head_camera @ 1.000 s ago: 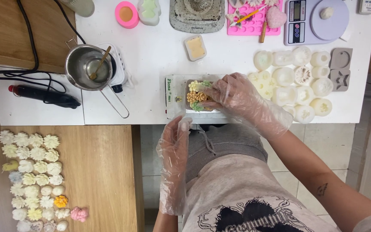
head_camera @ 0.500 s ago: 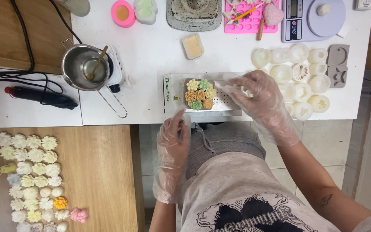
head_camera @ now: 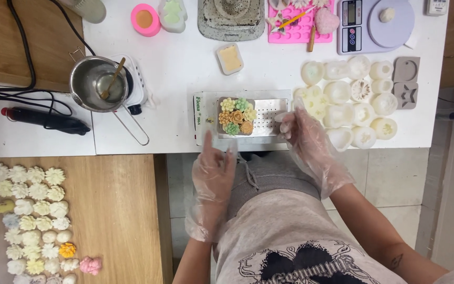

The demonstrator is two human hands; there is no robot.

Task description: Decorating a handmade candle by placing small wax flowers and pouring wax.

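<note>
— What do your hands have right now?

— Nothing. My left hand [head_camera: 212,181], in a loose clear plastic glove, sits at the near edge of the white desk [head_camera: 185,68], fingers spread and pointing up at the metal tray [head_camera: 270,113]; its grip is released and it holds nothing. My right hand [head_camera: 307,139], gloved the same way, hovers at the tray's right near corner, fingers loosely curled, also released. I cannot tell whether its fingertips touch the tray's edge.

— And the flowers?

— The small brown box of wax flowers [head_camera: 236,115] rests on the left part of the tray, between my two hands and just beyond them. It is packed with yellow, green and orange blooms. The bare right part of the tray shows rows of little holes.

— What is to the right?

— A cluster of white moulds [head_camera: 350,102], touching one another, just right of the tray, with two grey moulds [head_camera: 406,81] at its far right side.

— Left?

— A steel pot [head_camera: 96,84] with a wooden stick leaning in it, standing on a small white hot plate. Further left lies a black tool [head_camera: 45,120] with its cables.

— Far side?

— A pink round mould [head_camera: 145,20], a pink tray mould [head_camera: 300,23], a kitchen scale [head_camera: 377,23], and a small rectangular mould of yellowish wax [head_camera: 230,58].

— And the wooden surface?

— Rows of finished wax flowers [head_camera: 32,210], mostly white and cream, at the near left.
</note>
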